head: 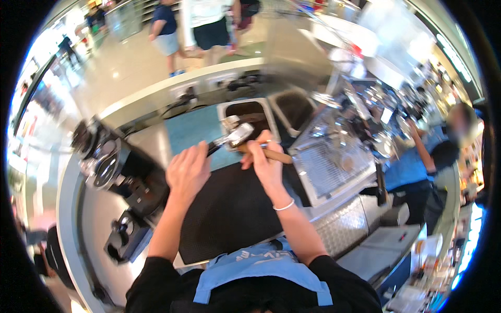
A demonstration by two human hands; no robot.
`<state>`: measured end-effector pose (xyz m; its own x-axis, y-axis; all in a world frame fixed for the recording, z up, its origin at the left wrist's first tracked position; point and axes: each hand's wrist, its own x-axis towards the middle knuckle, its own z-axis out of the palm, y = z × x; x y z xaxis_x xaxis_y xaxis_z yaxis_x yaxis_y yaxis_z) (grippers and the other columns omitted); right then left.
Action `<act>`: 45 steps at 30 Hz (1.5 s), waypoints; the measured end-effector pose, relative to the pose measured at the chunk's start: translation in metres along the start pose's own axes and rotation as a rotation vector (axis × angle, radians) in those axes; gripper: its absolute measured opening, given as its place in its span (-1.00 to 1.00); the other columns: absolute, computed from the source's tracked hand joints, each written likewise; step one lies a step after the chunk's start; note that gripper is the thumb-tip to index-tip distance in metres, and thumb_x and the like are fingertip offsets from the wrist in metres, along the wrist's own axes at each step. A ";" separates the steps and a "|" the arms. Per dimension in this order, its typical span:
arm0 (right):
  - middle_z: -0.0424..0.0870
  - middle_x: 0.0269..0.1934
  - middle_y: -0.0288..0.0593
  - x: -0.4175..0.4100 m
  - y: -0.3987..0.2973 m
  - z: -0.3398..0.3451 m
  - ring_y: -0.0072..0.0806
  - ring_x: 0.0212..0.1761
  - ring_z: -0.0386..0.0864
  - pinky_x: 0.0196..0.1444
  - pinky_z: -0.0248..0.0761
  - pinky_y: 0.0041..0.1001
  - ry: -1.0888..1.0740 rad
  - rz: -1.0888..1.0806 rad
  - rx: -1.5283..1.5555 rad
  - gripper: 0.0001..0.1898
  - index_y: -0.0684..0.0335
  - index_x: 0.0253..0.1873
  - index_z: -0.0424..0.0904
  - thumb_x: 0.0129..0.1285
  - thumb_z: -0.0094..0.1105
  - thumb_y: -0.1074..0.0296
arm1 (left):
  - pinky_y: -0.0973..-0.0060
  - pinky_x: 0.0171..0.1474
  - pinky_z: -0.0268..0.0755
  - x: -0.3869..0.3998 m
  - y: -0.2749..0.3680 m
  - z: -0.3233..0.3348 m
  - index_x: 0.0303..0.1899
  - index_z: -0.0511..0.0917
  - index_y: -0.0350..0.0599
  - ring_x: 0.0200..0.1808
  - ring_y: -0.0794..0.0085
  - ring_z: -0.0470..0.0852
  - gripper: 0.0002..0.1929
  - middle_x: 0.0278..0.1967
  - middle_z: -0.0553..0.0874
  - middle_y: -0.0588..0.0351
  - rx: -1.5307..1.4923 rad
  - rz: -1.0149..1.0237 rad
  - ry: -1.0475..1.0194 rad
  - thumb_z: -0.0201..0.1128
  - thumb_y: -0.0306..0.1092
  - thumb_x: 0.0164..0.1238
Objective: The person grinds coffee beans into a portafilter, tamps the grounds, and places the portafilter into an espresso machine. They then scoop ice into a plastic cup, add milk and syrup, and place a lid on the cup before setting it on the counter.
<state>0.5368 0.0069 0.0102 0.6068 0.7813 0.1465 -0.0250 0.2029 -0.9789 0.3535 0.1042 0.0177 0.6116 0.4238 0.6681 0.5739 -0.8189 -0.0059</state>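
My left hand (189, 168) grips the black handle of a portafilter (240, 134), whose metal head is tilted over a rectangular bin of dark brown coffee grounds (250, 110). Close to the head, my right hand (267, 156) holds a wooden-handled tool (277, 155), probably a brush; its working end is blurred and partly hidden by the fingers. A black ribbed mat (231, 211) lies below both hands, and a blue cloth (191, 129) is spread behind them beside the bin.
At the left stands a black coffee grinder (137, 172), with a black holder (127, 234) in front of it. A second dark bin (295, 107), a metal drip tray (336, 160) and an espresso machine (375, 105) are to the right. A co-worker in a blue apron (411, 164) works beside the machine.
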 end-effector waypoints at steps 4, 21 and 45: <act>0.51 -0.45 -0.25 -0.007 0.015 -0.020 -0.52 -0.49 0.63 -0.40 0.58 -0.51 0.010 -0.096 0.085 -0.84 0.27 -0.30 0.36 0.40 0.10 0.52 | 0.31 -0.28 0.55 -0.017 0.009 0.001 -0.01 0.67 -0.11 -0.32 0.20 0.70 -0.60 -0.31 0.70 0.09 -0.008 -0.101 0.095 0.46 -0.41 0.02; 0.53 0.24 0.06 0.022 -0.008 -0.076 0.00 0.27 0.52 0.26 0.46 -0.19 -0.103 -0.634 -1.043 -0.61 0.27 0.26 0.50 0.35 0.03 0.56 | 0.34 -0.55 0.45 -0.149 0.155 0.048 -0.34 0.52 -0.32 -0.64 0.27 0.67 -0.61 -0.67 0.61 -0.03 -0.923 -0.999 -0.384 0.12 -0.14 0.58; 0.57 0.10 0.21 -0.049 0.050 -0.331 -0.04 0.06 0.59 0.02 0.55 -0.21 0.279 -0.258 -0.568 -0.08 0.43 0.37 0.29 -0.02 0.64 0.14 | 0.37 -0.04 0.44 -0.168 0.219 0.094 0.07 0.45 -0.35 -0.09 0.27 0.54 -0.68 -0.03 0.50 -0.05 -0.565 -0.862 0.206 0.18 -0.24 0.56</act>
<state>0.7681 -0.2168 -0.0927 0.7211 0.5529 0.4176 0.5225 -0.0381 -0.8518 0.4279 -0.1097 -0.1661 -0.0176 0.9184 0.3952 0.4013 -0.3556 0.8441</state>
